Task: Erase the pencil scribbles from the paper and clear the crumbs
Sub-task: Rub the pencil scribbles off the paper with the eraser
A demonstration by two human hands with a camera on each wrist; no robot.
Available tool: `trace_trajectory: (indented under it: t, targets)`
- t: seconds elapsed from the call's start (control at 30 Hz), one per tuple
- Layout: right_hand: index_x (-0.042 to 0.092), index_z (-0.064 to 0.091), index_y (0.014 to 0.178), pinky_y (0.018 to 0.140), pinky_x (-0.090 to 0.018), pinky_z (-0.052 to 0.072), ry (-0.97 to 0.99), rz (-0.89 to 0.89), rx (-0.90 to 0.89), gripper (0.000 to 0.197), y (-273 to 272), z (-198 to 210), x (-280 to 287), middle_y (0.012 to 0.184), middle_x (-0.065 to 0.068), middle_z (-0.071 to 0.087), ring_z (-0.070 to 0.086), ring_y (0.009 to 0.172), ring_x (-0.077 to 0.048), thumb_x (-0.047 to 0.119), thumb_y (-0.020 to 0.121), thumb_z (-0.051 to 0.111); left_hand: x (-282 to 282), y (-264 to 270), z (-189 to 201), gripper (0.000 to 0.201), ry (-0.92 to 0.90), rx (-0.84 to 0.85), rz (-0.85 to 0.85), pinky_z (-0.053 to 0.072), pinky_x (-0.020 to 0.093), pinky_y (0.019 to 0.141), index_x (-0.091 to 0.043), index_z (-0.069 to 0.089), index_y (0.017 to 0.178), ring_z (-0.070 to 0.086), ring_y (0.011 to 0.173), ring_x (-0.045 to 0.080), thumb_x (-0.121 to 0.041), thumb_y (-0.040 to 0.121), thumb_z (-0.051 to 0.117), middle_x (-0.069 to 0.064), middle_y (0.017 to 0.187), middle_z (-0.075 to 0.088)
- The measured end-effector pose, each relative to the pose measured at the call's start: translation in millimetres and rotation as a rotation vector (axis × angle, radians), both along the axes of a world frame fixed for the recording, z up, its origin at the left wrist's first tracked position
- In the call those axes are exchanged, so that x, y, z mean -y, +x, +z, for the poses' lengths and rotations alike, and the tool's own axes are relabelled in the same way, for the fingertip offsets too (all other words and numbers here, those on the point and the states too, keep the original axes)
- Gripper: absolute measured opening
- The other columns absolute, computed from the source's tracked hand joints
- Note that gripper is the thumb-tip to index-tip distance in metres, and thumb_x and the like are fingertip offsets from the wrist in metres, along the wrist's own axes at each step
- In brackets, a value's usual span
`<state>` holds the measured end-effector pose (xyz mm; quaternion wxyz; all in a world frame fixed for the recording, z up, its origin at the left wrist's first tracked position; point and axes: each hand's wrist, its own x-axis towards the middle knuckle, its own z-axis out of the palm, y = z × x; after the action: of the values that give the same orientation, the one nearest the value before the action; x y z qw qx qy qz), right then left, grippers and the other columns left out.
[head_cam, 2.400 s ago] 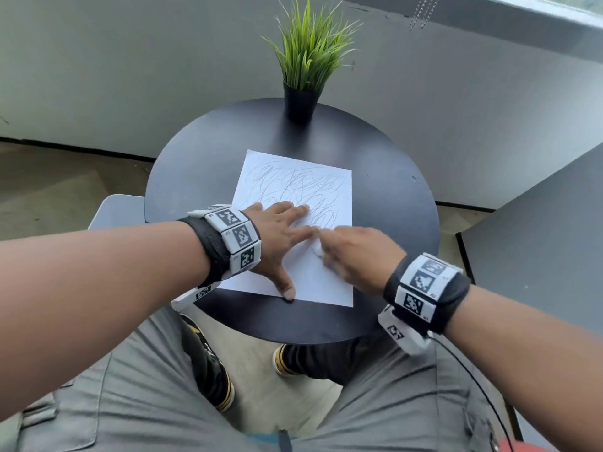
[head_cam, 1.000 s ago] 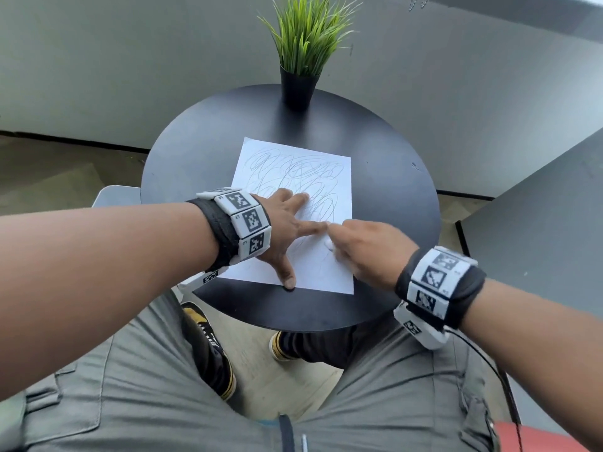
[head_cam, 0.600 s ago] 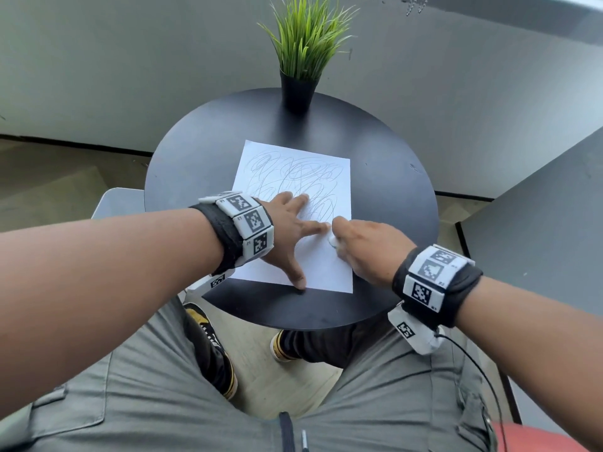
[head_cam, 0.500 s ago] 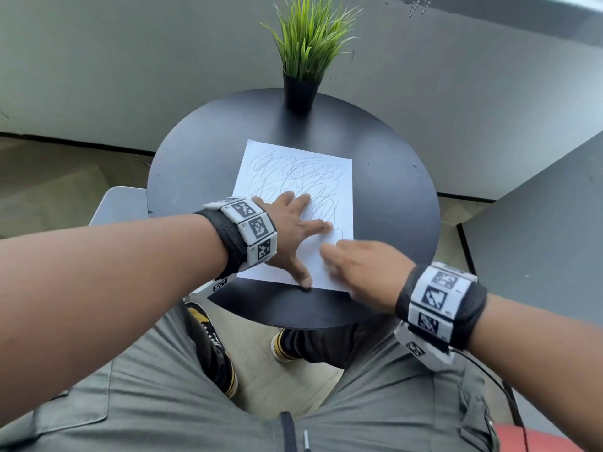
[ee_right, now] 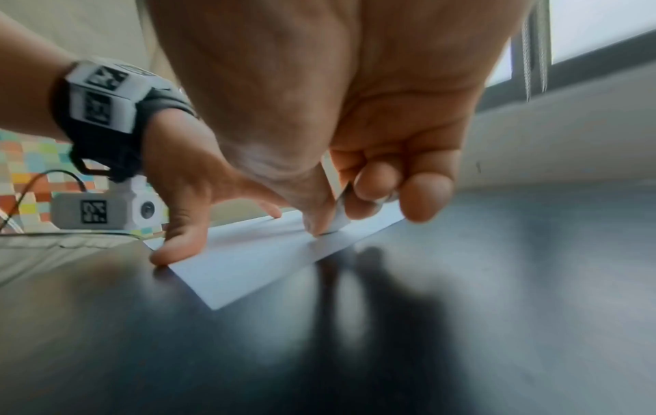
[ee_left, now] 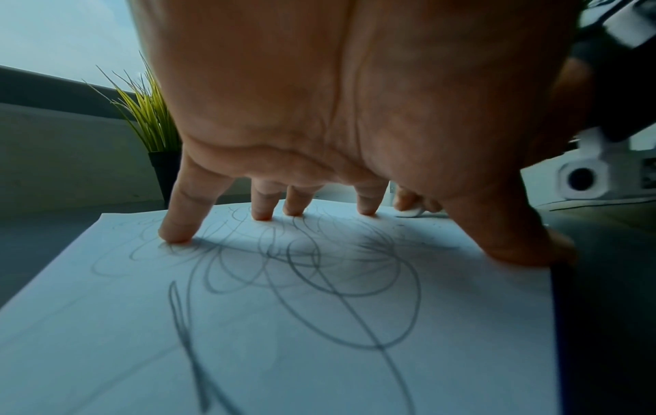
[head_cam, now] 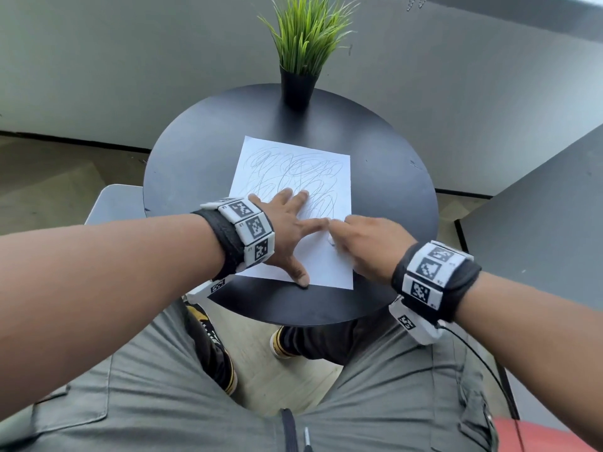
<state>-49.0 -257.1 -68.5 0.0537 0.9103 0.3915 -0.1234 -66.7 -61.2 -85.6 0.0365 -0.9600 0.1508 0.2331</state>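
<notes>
A white sheet of paper [head_cam: 293,171] covered in grey pencil scribbles [ee_left: 302,269] lies on a round black table [head_cam: 391,190]. My left hand [head_cam: 290,223] is spread flat on the sheet's near half, fingertips and thumb pressing it down. My right hand [head_cam: 362,243] pinches a small white eraser [head_cam: 331,240] against the paper near its right edge, just beside the left index finger. In the right wrist view the eraser [ee_right: 339,216] sits between thumb and fingers, touching the sheet. Fine dark crumbs [ee_left: 419,238] dot the paper near the eraser [ee_left: 410,212].
A potted grass plant [head_cam: 301,57] stands at the table's far edge. A second dark tabletop [head_cam: 538,207] is at the right. My legs in grey trousers [head_cam: 195,402] are below the near table edge; a grey seat [head_cam: 114,203] is left of the table.
My right hand has rubbed the eraser back and forth over the paper's lower right part, now away from me again. The left hand keeps holding the sheet in about the same place.
</notes>
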Motion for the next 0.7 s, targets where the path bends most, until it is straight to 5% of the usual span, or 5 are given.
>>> trace_trajectory:
  t: [0.13,0.27,0.4,0.53,0.7]
  targets:
    - [0.026,0.042,0.106,0.057,-0.038,0.044,-0.051,0.193,-0.120,0.022,-47.5,-4.8,-8.1,0.087,0.003,0.046,0.056,0.076,-0.027,0.017,0.089,0.051,0.9,-2.3,1.0,0.118,0.014,-0.002,0.000,0.034,0.070,0.099,-0.057,0.000,0.147,-0.002,0.150,0.034,-0.092,0.054,0.063,0.006,0.163,-0.011]
    - [0.028,0.035,0.120,0.064,-0.039,0.048,0.050,-0.059,-0.022,0.029,-3.9,-0.9,-2.1,0.095,0.001,0.052,0.061,0.088,-0.031,0.022,0.094,0.046,2.3,0.2,1.8,0.120,0.000,-0.014,0.012,0.034,0.072,0.100,-0.057,0.001,0.147,-0.003,0.151,0.035,-0.092,0.051,0.064,0.005,0.164,-0.011]
    - [0.026,0.040,0.104,0.057,-0.039,0.047,-0.041,0.157,-0.094,0.017,-53.4,-4.3,-7.7,0.086,0.004,0.044,0.060,0.078,-0.029,0.021,0.091,0.051,4.5,-2.6,3.1,0.119,0.023,-0.029,0.016,0.033,0.073,0.097,-0.056,0.000,0.148,-0.004,0.150,0.036,-0.090,0.054,0.066,0.006,0.163,-0.013]
    - [0.024,0.039,0.111,0.060,-0.037,0.041,0.005,-0.043,-0.037,0.017,-17.6,-1.0,2.5,0.095,0.001,0.052,0.060,0.086,-0.031,0.026,0.095,0.042,5.7,-0.7,4.2,0.121,0.018,-0.028,0.021,0.034,0.070,0.098,-0.054,0.002,0.150,-0.004,0.150,0.037,-0.089,0.053,0.067,0.006,0.164,-0.012]
    - [0.031,0.024,0.090,0.057,-0.037,0.040,-0.044,0.101,-0.111,0.024,-54.1,-4.8,0.8,0.083,0.005,0.041,0.055,0.074,-0.030,0.027,0.094,0.047,6.8,-2.4,4.2,0.120,0.045,-0.023,0.017,0.036,0.070,0.096,-0.053,0.002,0.149,-0.003,0.150,0.037,-0.090,0.055,0.066,0.007,0.163,-0.012]
